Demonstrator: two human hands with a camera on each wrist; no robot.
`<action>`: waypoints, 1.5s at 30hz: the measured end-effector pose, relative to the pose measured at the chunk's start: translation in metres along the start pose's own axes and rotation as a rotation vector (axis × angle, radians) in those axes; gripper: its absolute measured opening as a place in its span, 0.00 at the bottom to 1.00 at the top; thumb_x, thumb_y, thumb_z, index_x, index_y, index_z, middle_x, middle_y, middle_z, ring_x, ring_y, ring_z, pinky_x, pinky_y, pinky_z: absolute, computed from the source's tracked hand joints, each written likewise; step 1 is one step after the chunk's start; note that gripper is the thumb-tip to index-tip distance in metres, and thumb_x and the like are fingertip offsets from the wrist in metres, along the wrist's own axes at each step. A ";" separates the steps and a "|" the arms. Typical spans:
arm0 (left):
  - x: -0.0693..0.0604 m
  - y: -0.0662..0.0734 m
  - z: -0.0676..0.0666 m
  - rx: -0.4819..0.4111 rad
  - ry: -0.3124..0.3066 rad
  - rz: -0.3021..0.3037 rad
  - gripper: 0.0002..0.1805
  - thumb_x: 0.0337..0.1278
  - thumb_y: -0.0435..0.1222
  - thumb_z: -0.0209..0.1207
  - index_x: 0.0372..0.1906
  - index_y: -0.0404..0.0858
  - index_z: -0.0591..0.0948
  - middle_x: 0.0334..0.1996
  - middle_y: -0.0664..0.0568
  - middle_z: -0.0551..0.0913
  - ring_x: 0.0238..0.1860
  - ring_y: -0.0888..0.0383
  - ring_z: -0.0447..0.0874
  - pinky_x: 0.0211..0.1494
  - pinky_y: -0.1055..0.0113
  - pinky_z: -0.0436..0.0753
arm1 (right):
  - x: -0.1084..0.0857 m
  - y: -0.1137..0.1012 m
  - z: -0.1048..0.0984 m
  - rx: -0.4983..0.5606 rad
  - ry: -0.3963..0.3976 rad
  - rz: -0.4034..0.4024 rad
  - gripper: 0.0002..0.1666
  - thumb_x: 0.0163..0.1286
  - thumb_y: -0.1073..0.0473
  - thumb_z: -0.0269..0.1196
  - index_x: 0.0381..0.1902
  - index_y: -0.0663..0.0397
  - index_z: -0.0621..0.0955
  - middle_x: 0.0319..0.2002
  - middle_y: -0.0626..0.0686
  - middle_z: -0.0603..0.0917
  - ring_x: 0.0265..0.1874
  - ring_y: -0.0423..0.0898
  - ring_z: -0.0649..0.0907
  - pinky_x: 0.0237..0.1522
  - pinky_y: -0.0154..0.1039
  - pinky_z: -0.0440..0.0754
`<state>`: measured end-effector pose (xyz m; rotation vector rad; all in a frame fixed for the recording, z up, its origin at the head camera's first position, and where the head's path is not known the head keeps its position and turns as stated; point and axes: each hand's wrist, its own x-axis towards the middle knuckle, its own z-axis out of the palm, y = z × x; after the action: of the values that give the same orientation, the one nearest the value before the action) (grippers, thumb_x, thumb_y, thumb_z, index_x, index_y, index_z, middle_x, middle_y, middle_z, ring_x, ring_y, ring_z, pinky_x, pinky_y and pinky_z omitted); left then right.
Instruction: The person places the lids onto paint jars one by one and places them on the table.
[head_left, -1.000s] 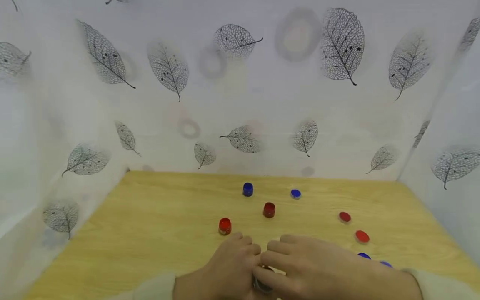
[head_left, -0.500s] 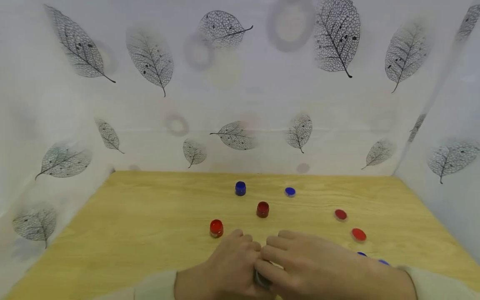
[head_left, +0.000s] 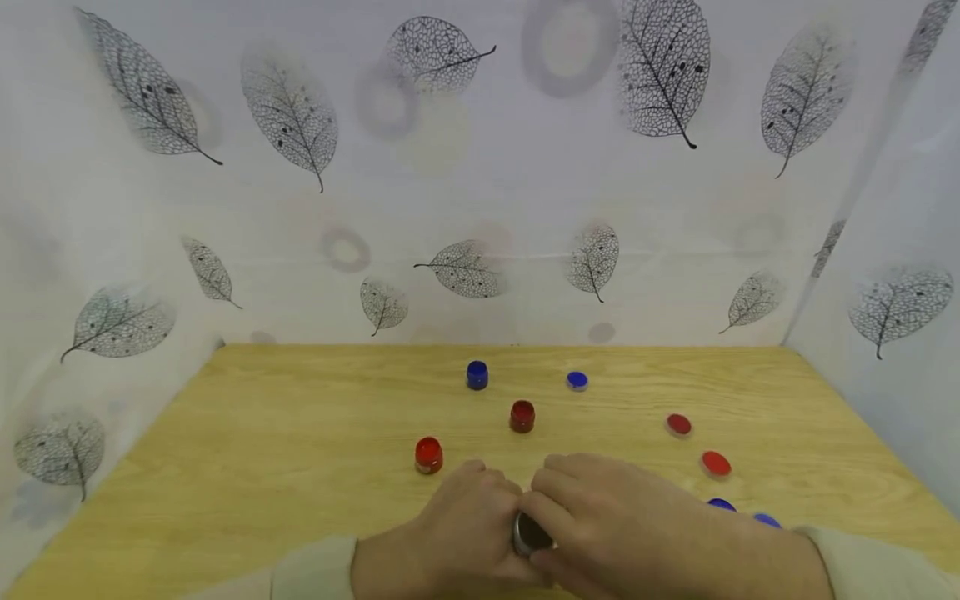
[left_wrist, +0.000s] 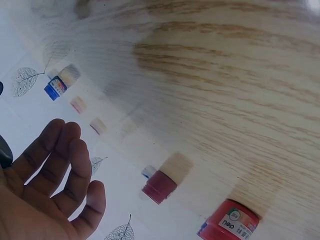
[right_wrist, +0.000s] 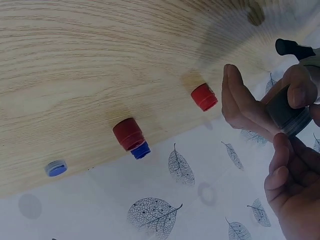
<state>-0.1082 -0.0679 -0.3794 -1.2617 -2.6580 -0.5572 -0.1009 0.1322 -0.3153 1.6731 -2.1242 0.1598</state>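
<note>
Both hands meet at the near middle of the table around a small dark jar (head_left: 531, 533). My left hand (head_left: 465, 529) grips the jar, its thumb pressing on the dark side in the right wrist view. My right hand (head_left: 607, 525) pinches the jar's clear rim (right_wrist: 300, 125) with curled fingers, one fingertip touching its edge. The right fingers hide part of the jar in the head view. Just beyond the left hand stands an uncapped bright red paint jar (head_left: 428, 456). Farther back are an uncapped dark red jar (head_left: 522, 417) and a blue jar (head_left: 477, 375).
On the right lie a blue lid (head_left: 577, 381), a dark red lid (head_left: 678, 425) and a red lid (head_left: 716, 464). Two blue round pieces, one of them a blue disc (head_left: 767, 520), show partly behind the right forearm. A leaf-patterned white sheet (head_left: 510, 192) borders the wooden table (head_left: 300, 417).
The dark jar has tilted, so more of its round dark face shows between the hands. The right fingers have shifted on it. The head view has moved slightly, carrying the jars leftward.
</note>
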 end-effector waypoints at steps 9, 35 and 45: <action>0.004 -0.002 -0.004 0.082 0.014 -0.017 0.29 0.58 0.64 0.58 0.12 0.53 0.64 0.11 0.69 0.57 0.14 0.71 0.53 0.22 0.74 0.56 | 0.001 0.001 0.000 -0.051 0.027 0.072 0.17 0.68 0.41 0.63 0.30 0.45 0.75 0.24 0.38 0.66 0.24 0.31 0.62 0.27 0.21 0.59; 0.007 0.007 0.001 0.161 0.088 0.047 0.23 0.50 0.59 0.66 0.15 0.52 0.71 0.12 0.68 0.63 0.16 0.73 0.53 0.26 0.78 0.54 | 0.004 0.007 0.008 -0.229 0.126 -0.023 0.28 0.75 0.37 0.47 0.21 0.45 0.76 0.18 0.40 0.69 0.17 0.36 0.62 0.20 0.28 0.59; 0.019 -0.008 -0.003 -0.084 -0.212 0.345 0.12 0.62 0.55 0.62 0.37 0.52 0.83 0.32 0.70 0.78 0.30 0.80 0.64 0.35 0.89 0.65 | 0.002 0.019 -0.006 -0.153 0.136 -0.512 0.17 0.75 0.53 0.52 0.50 0.49 0.85 0.46 0.45 0.84 0.39 0.38 0.79 0.35 0.29 0.70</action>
<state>-0.1259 -0.0600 -0.3735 -1.8478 -2.5066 -0.5104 -0.1176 0.1376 -0.3057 1.9835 -1.5119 -0.0426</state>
